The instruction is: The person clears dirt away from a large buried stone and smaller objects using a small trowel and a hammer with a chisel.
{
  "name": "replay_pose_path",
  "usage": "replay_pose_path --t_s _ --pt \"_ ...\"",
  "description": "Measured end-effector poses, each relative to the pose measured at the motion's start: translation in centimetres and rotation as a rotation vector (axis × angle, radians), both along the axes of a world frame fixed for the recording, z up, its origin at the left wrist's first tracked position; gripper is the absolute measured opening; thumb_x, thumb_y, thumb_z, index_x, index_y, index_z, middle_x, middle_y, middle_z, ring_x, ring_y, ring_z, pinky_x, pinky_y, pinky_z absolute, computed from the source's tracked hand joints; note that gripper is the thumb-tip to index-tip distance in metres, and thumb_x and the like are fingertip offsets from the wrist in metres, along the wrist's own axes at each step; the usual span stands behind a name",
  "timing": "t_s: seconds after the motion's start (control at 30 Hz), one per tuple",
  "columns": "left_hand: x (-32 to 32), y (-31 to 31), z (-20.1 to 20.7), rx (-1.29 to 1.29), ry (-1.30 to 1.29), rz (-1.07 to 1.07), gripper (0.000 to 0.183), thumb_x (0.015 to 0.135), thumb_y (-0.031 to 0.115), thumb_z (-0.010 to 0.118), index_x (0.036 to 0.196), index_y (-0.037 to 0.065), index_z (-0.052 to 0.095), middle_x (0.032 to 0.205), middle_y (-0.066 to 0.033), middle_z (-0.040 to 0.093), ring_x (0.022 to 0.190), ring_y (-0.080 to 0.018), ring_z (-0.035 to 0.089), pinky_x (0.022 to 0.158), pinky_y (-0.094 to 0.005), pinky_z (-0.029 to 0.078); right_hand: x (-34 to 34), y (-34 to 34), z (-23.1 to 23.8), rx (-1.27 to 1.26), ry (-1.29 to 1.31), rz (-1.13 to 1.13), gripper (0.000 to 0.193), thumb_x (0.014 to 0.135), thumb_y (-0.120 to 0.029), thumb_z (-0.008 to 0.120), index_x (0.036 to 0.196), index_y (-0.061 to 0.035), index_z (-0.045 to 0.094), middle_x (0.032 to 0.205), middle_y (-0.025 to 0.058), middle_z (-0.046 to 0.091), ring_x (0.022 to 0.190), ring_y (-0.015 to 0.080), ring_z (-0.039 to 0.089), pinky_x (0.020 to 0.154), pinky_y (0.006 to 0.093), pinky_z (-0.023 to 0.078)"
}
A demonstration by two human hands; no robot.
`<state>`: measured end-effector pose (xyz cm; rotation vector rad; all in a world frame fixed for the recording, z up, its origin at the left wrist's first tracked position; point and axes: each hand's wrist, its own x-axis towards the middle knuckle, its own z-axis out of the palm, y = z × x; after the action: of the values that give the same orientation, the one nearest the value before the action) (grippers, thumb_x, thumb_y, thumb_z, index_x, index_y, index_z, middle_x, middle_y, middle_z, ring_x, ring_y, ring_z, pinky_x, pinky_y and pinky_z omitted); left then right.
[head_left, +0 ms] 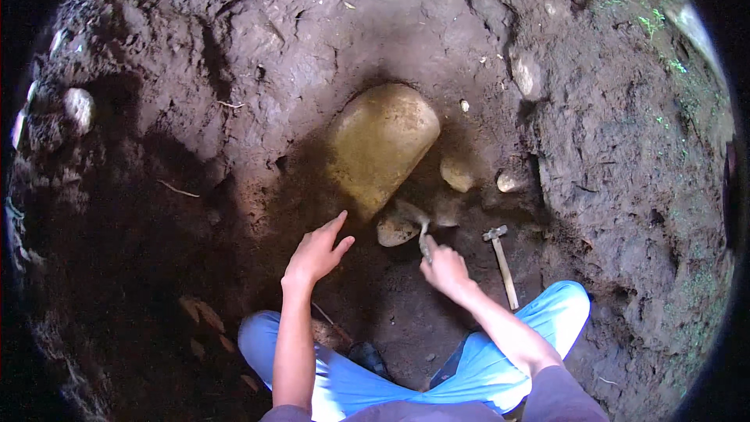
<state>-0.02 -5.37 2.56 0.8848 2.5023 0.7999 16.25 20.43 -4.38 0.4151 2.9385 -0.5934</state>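
Right hand (445,269) grasps trowel-like tool (424,230), working end ahead of grip; left hand (314,254) empty. Likely light, stiff; hold by handle.

a trowel (424,239) is gripped in the right hand (446,269) beside a small stone (397,231). the left hand (315,252) is held, thumb spread, near a large stone (384,141). a hammer (501,266) is seen on dark soil (539,262) to the right.
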Motion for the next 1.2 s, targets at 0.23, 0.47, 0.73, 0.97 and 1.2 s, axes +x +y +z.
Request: replay_pose_path --t_s 0.23,0.47,0.73,0.97,1.2 --pt "0.8 -1.4 1.5 0.038 0.006 0.039 0.06 0.1 0.035 0.057 0.15 0.004 0.042 0.146 -0.0223 0.051 0.133 -0.0375 0.051 0.112 -0.0446 0.042 2.7 -3.1 6.6 -0.039 -0.142 0.317 0.051 0.085 -0.018 0.065 0.135 -0.0091 0.055 0.095 0.0231 0.068 0.085 0.0427 0.07 0.076 0.0556 0.056" --pt "0.6 -2.6 1.4 0.06 -0.033 0.057 0.064 0.101 0.038 0.058 0.153 0.005 0.039 0.149 -0.0228 0.049 0.138 -0.0371 0.046 0.115 -0.043 0.038 0.1 0.9 7.1 0.1 0.151 0.021 0.045 0.084 -0.014 0.065 0.128 -0.0116 0.056 0.09 0.0231 0.067 0.078 0.0442 0.07 0.069 0.0557 0.057" --pt "0.0 -2.9 1.3 0.013 -0.005 0.097 0.061 0.099 0.034 0.059 0.15 0.004 0.043 0.144 -0.0223 0.053 0.132 -0.0384 0.052 0.11 -0.0447 0.043 0.6 -4.6 1.3 0.089 -0.079 0.229 0.052 0.08 -0.018 0.067 0.132 -0.0209 0.061 0.09 0.0192 0.068 0.077 0.0399 0.07 0.068 0.0537 0.057" --pt "0.8 -4.3 2.4 0.151 -0.002 0.091 0.06 0.101 0.035 0.057 0.15 0.005 0.042 0.145 -0.0236 0.052 0.134 -0.0382 0.05 0.112 -0.0442 0.041 -1.0 -0.8 5.6 0.237 0.039 0.051 0.051 0.074 -0.009 0.071 0.125 -0.0144 0.064 0.089 0.0193 0.068 0.074 0.0378 0.071 0.066 0.0504 0.057" --pt "0.4 -3.4 1.6 0.015 -0.005 0.101 0.066 0.099 0.038 0.059 0.152 0.005 0.039 0.147 -0.0241 0.05 0.136 -0.0385 0.048 0.113 -0.0442 0.04 -0.8 -4.0 -1.7 0.558 0.021 0.06 0.06 0.08 -0.01 0.067 0.139 -0.0038 0.053 0.091 0.0149 0.066 0.068 0.0281 0.071 0.06 0.0418 0.058"
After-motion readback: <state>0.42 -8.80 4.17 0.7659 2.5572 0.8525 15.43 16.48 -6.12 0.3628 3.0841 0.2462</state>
